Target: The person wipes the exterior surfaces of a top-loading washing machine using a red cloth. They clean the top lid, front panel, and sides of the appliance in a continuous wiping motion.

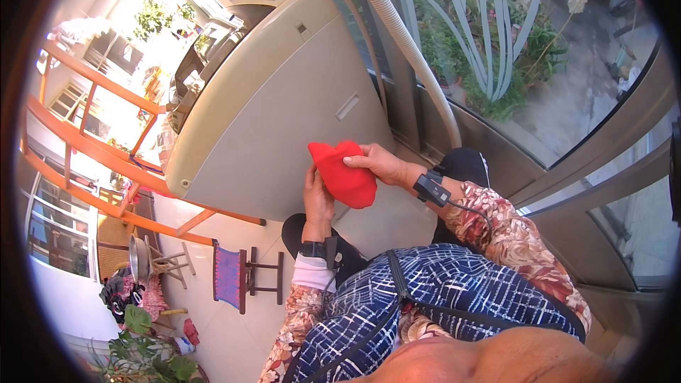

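Observation:
A bright red cloth item [348,175], folded or bunched, is held up between my two hands in front of the beige washing machine [276,101]. My right hand [382,164] pinches its upper right side, with the thumb lying across the front. At its left edge, my left hand [318,199] grips the cloth; some of those fingers are hidden behind it. Whether the cloth is a garment or a pouch cannot be told. The machine's lid looks raised at the far left, and the inside is out of sight.
An orange wooden ladder [101,154] leans left of the machine. A folding stool [230,276] with a woven seat stands on the tiled floor, near a metal basin [140,258] and potted plants [154,354]. A ribbed hose [409,48] runs down beside the glass window [574,101].

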Demonstrator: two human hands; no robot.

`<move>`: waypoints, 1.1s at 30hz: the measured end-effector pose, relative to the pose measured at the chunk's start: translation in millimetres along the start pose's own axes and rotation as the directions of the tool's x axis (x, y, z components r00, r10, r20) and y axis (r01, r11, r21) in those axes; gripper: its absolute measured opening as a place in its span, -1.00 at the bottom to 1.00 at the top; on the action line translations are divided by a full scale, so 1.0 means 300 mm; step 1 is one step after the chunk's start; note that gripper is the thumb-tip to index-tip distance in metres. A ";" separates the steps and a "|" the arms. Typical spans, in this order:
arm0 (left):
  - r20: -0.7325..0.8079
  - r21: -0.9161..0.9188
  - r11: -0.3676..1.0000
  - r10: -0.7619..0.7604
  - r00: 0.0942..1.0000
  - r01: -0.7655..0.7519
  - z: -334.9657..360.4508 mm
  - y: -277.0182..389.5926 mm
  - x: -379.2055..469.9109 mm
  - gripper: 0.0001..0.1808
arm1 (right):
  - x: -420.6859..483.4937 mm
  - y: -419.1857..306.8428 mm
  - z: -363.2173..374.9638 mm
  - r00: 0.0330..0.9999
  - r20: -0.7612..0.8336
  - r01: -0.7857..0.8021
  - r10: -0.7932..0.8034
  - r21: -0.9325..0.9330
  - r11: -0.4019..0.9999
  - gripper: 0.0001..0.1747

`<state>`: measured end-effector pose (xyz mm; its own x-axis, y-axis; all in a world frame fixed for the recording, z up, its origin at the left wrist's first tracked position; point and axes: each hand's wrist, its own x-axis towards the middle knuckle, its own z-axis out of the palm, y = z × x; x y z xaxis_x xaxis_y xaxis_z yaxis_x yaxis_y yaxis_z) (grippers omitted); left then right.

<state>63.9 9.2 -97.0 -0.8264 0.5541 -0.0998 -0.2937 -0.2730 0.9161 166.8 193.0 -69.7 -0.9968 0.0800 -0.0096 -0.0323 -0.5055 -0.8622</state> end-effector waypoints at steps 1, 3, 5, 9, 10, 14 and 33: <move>0.038 -0.028 0.999 -0.013 0.999 0.015 -0.005 -0.007 -0.001 -0.45 | -0.002 0.007 0.001 1.000 0.003 -0.017 0.017 -0.037 0.999 -0.33; 0.062 -0.124 0.990 -0.060 0.996 0.067 -0.014 -0.019 -0.003 -0.46 | -0.004 0.020 0.007 0.999 0.037 -0.019 0.021 -0.053 0.998 -0.33; 0.120 -0.269 0.956 -0.085 0.989 0.115 -0.022 -0.028 0.000 -0.45 | -0.010 0.030 0.015 0.997 0.071 -0.013 0.020 -0.086 0.996 -0.34; 0.180 -0.366 0.908 -0.144 0.973 0.203 -0.035 -0.032 0.016 -0.41 | -0.019 0.046 0.031 0.998 0.063 0.004 0.011 -0.228 0.974 -0.35; 0.155 -0.366 0.910 -0.147 0.977 0.195 -0.035 -0.033 0.014 -0.40 | -0.019 0.050 0.034 0.999 0.047 0.014 -0.002 -0.271 0.963 -0.36; 0.102 -0.356 0.924 -0.106 0.989 0.136 -0.021 -0.032 -0.014 -0.38 | -0.011 0.057 0.040 0.992 -0.084 0.045 -0.094 -0.463 0.885 -0.29; 0.185 0.513 0.822 0.177 0.967 -0.249 0.028 0.036 -0.046 -0.43 | -0.044 0.116 0.070 0.967 0.250 -0.101 0.054 0.180 0.978 -0.22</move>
<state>76.3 5.1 -82.6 -0.7620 0.6328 0.1375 0.2104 0.0412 0.9767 177.1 156.3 -88.9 -0.9839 -0.1644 0.0707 0.0559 -0.6576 -0.7513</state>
